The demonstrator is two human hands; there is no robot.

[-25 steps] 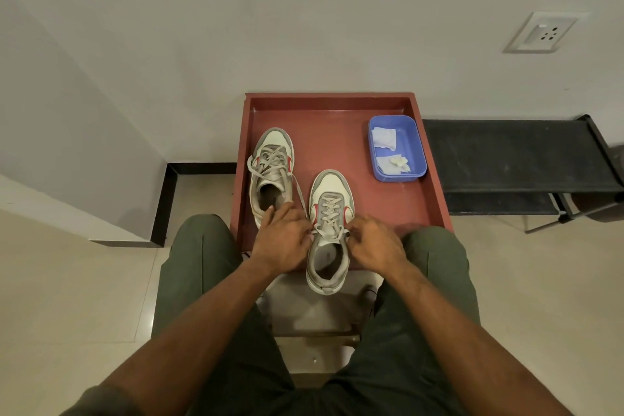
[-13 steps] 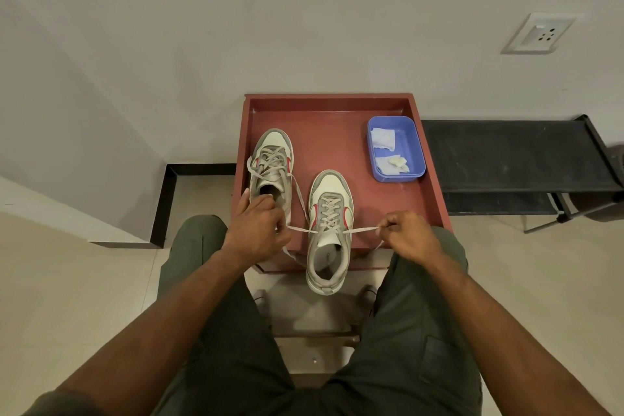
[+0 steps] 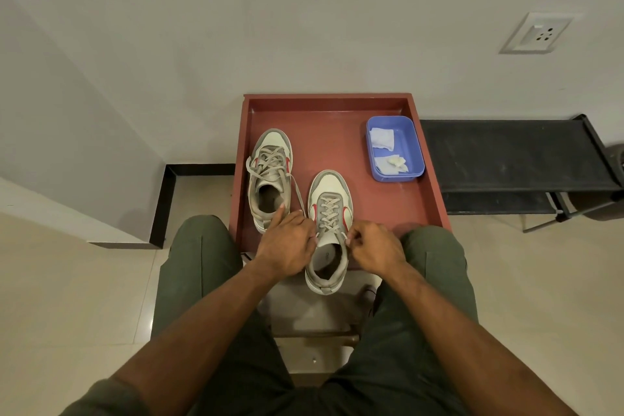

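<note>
Nearest of all, two knees in green trousers [image 3: 199, 246] flank the near edge of the red tray [image 3: 337, 125], one at its left corner and one at its right. Both bare forearms run out between them toward that edge.

The left hand [image 3: 287, 243] sits over the tray's near edge, left of the middle. Its fingers curl in against the left side of the near sneaker [image 3: 329, 236]. The back of the hand covers the fingertips, so I cannot tell whether they pinch anything. One finger lies straight and points up the tray, with its tip at the heel collar of the far sneaker [image 3: 270, 176].

The right hand [image 3: 374, 246] is over the same edge, just right of the middle. Its fingers are bent tight and pinch the lace [image 3: 331, 211] at the top eyelets on that side.

The near sneaker lies at the middle of the tray's near edge, toe pointing away, and its heel juts out past the edge toward the person. The lace runs crossed up its front.

The far sneaker stands farther in, in the tray's left half and close to the left wall, toe also away. Its laces are loose, and one end trails back toward the near edge.

A blue tub [image 3: 405, 145] rests in the tray's far right part, close against the right wall, with two white cloths [image 3: 381, 138] inside.

A black rack [image 3: 516, 152] stands just beside the tray's right wall. On the pale wall above and to the right of the tray is a white socket [image 3: 537, 33].
</note>
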